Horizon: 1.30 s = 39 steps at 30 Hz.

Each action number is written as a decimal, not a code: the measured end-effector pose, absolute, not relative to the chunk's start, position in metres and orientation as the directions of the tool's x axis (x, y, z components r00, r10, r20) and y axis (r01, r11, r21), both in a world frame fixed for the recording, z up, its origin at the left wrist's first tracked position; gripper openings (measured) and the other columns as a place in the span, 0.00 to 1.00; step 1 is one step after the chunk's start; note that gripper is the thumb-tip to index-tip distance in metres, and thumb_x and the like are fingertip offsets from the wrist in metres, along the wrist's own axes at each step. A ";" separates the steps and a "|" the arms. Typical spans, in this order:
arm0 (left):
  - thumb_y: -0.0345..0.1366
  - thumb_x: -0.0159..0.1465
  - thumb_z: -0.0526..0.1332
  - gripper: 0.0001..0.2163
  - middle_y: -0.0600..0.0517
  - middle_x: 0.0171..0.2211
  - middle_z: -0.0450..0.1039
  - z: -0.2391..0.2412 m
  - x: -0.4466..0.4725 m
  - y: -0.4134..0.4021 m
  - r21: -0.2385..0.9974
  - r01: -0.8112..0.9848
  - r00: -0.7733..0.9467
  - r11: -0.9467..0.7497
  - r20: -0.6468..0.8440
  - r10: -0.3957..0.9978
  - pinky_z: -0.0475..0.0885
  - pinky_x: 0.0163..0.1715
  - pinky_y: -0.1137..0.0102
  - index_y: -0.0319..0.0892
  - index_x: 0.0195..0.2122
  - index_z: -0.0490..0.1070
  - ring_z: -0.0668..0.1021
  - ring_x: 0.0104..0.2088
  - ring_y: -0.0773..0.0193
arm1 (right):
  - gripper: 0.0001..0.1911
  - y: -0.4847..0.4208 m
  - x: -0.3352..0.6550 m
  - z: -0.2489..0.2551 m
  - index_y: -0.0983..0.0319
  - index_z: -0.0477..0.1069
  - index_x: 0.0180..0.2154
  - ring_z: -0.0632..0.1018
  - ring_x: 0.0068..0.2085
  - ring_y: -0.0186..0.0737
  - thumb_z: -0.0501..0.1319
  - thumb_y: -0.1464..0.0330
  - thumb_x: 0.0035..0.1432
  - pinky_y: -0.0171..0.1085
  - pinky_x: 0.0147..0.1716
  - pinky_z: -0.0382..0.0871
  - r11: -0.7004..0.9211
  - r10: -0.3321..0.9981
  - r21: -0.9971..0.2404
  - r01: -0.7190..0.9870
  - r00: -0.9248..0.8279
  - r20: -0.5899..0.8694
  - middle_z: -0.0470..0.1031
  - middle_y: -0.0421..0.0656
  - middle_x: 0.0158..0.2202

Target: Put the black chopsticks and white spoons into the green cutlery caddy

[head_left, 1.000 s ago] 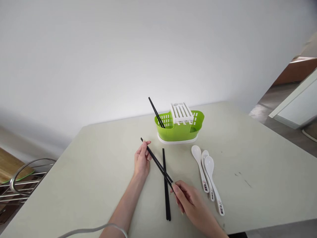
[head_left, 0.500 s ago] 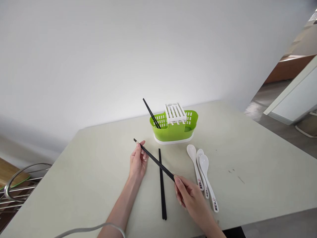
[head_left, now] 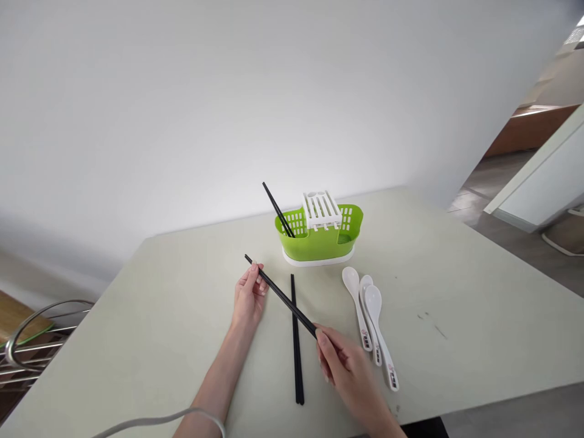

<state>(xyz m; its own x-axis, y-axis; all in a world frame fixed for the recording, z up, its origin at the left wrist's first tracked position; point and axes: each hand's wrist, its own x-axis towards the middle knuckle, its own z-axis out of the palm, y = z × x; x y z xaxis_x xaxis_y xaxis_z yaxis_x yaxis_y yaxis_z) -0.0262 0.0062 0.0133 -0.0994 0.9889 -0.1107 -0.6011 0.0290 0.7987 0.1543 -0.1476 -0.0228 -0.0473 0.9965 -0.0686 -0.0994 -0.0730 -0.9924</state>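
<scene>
Across the upper frame, a plain pale wall (head_left: pixel 228 91), brightest near the centre, greyer toward the left. Below, a pale table (head_left: pixel 456 274), back edge close to the wall. At lower left, a metal rack (head_left: pixel 11 353) and a wooden board (head_left: pixel 18 317). At far right, grey floor (head_left: pixel 486 176) beside a white panel (head_left: pixel 542 179).

Two bare hands are in view, one left hand (head_left: pixel 250 291) and one right hand (head_left: pixel 343 366). Black chopsticks (head_left: pixel 297 365) come to six, in three pairs: one held pair (head_left: pixel 283 297), one pair on the single table (head_left: pixel 182 316), one pair in the single green cutlery caddy (head_left: pixel 314 248). This caddy counts two open end sections, one white slotted rack (head_left: pixel 325 222) with three hooks (head_left: pixel 325 227), and one white base tray (head_left: pixel 319 263). White spoons (head_left: pixel 373 299) number three, with three printed handles. There is one grey cable (head_left: pixel 141 421) and one metal rack (head_left: pixel 10 351)
</scene>
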 end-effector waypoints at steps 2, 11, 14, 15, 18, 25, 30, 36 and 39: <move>0.41 0.47 0.82 0.19 0.60 0.20 0.63 0.019 -0.031 0.008 0.805 -0.593 -0.129 -0.007 -0.086 0.988 0.60 0.15 0.81 0.33 0.32 0.79 0.65 0.18 0.79 | 0.25 -0.149 0.153 -0.026 0.61 0.74 0.45 0.66 0.24 0.34 0.53 0.47 0.72 0.33 0.24 0.60 -0.077 0.997 -0.993 -0.091 -0.040 -0.073 0.64 0.36 0.24; 0.38 0.61 0.75 0.11 0.61 0.21 0.61 0.087 -0.073 0.038 0.784 -0.539 -0.385 -0.307 0.095 0.918 0.64 0.19 0.84 0.36 0.34 0.76 0.66 0.20 0.79 | 0.31 -0.151 0.151 -0.025 0.64 0.71 0.58 0.69 0.27 0.36 0.51 0.45 0.72 0.35 0.27 0.65 -0.088 0.994 -0.994 -0.060 -0.063 -0.084 0.69 0.39 0.29; 0.36 0.65 0.72 0.08 0.60 0.22 0.61 0.124 -0.080 0.053 0.744 -0.488 -0.476 -0.457 0.211 0.853 0.65 0.21 0.84 0.38 0.35 0.75 0.65 0.20 0.79 | 0.30 -0.151 0.150 -0.024 0.63 0.72 0.55 0.68 0.27 0.35 0.51 0.46 0.72 0.36 0.27 0.63 -0.083 0.994 -0.995 -0.047 -0.080 -0.079 0.69 0.39 0.29; 0.36 0.65 0.71 0.08 0.60 0.23 0.61 0.134 -0.080 0.058 0.744 -0.451 -0.506 -0.493 0.241 0.828 0.65 0.21 0.83 0.39 0.35 0.75 0.66 0.21 0.79 | 0.29 -0.151 0.149 -0.024 0.62 0.72 0.54 0.68 0.27 0.35 0.51 0.46 0.72 0.36 0.27 0.62 -0.081 0.993 -0.996 -0.045 -0.087 -0.077 0.69 0.39 0.29; 0.39 0.65 0.70 0.09 0.57 0.26 0.66 0.158 -0.070 0.068 0.775 -0.289 -0.556 -0.562 0.342 0.757 0.68 0.24 0.81 0.40 0.34 0.75 0.68 0.23 0.77 | 0.27 -0.150 0.148 -0.026 0.61 0.72 0.53 0.67 0.27 0.35 0.51 0.46 0.72 0.36 0.27 0.61 -0.078 0.992 -0.996 -0.049 -0.107 -0.072 0.68 0.39 0.29; 0.51 0.64 0.68 0.17 0.46 0.43 0.79 0.168 -0.024 0.092 0.797 0.104 -0.439 -0.596 0.574 0.691 0.71 0.25 0.73 0.40 0.31 0.73 0.69 0.23 0.75 | 0.26 -0.148 0.148 -0.025 0.60 0.72 0.53 0.67 0.26 0.34 0.51 0.47 0.73 0.35 0.25 0.61 -0.060 0.992 -0.995 -0.085 -0.116 -0.050 0.69 0.39 0.29; 0.51 0.65 0.66 0.18 0.45 0.43 0.81 0.163 -0.002 0.108 0.782 0.199 -0.385 -0.591 0.617 0.687 0.70 0.25 0.72 0.40 0.31 0.74 0.70 0.22 0.74 | 0.25 -0.147 0.146 -0.027 0.61 0.71 0.52 0.67 0.25 0.33 0.51 0.48 0.74 0.34 0.25 0.62 -0.012 0.996 -0.991 -0.135 -0.086 0.000 0.69 0.38 0.28; 0.51 0.65 0.65 0.17 0.50 0.28 0.77 0.152 0.012 0.117 0.802 0.314 -0.300 -0.508 0.591 0.749 0.68 0.25 0.71 0.40 0.33 0.78 0.72 0.22 0.69 | 0.27 -0.145 0.146 -0.026 0.62 0.72 0.49 0.68 0.24 0.32 0.51 0.47 0.73 0.32 0.24 0.62 0.025 0.994 -0.993 -0.117 -0.102 0.037 0.69 0.39 0.28; 0.51 0.65 0.66 0.16 0.53 0.22 0.73 0.143 0.014 0.120 0.814 0.368 -0.275 -0.449 0.557 0.784 0.68 0.26 0.71 0.41 0.35 0.80 0.73 0.23 0.66 | 0.26 -0.145 0.147 -0.024 0.61 0.73 0.49 0.68 0.25 0.33 0.51 0.47 0.73 0.31 0.23 0.62 0.038 0.993 -0.992 -0.119 -0.105 0.051 0.69 0.39 0.27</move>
<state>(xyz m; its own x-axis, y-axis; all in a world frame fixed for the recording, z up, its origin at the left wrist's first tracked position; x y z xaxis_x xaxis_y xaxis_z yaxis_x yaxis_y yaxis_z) 0.0140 0.1203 0.1433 -0.2747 0.7839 0.5568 0.3682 -0.4492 0.8140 0.1470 -0.1450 -0.0239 -0.1052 0.9932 0.0507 -0.1192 0.0381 -0.9921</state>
